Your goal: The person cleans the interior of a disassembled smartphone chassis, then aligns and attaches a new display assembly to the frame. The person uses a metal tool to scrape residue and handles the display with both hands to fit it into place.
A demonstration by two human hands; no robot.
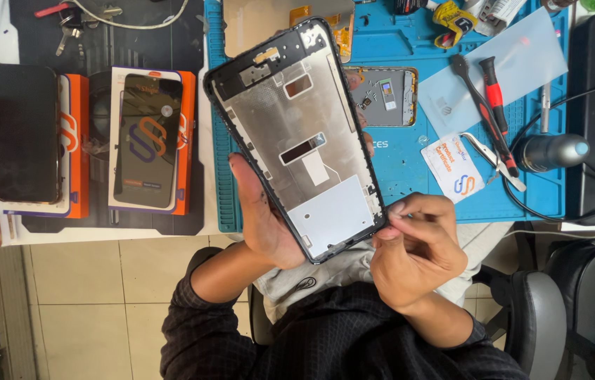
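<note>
Right then, the left hand (264, 224) was cupped under the long edge of a black-rimmed, silver metal phone mid-frame (299, 134), fingers curled behind it and thumb lying along the rim, holding it tilted above the lap and the near edge of the worktop (171, 236). The right hand (416, 248) was pinched closed at the frame's lower corner, thumb and forefinger nipping something too small to make out, perhaps an edge strip or a film tab. By the look of it, the step in hand was picking at that corner; the next move would call for a steady, slow pull along the rim while the left hand kept the frame from twisting. Behind the frame, on the blue silicone repair mat (410, 176), lay an opened phone body (386, 95), a red-handled screwdriver (494, 95) beside a black pry tool (477, 105), and metal tweezers (494, 160). Off to the left sat two orange-and-white phone boxes (183, 141), each with a dark screen panel on top.
</note>
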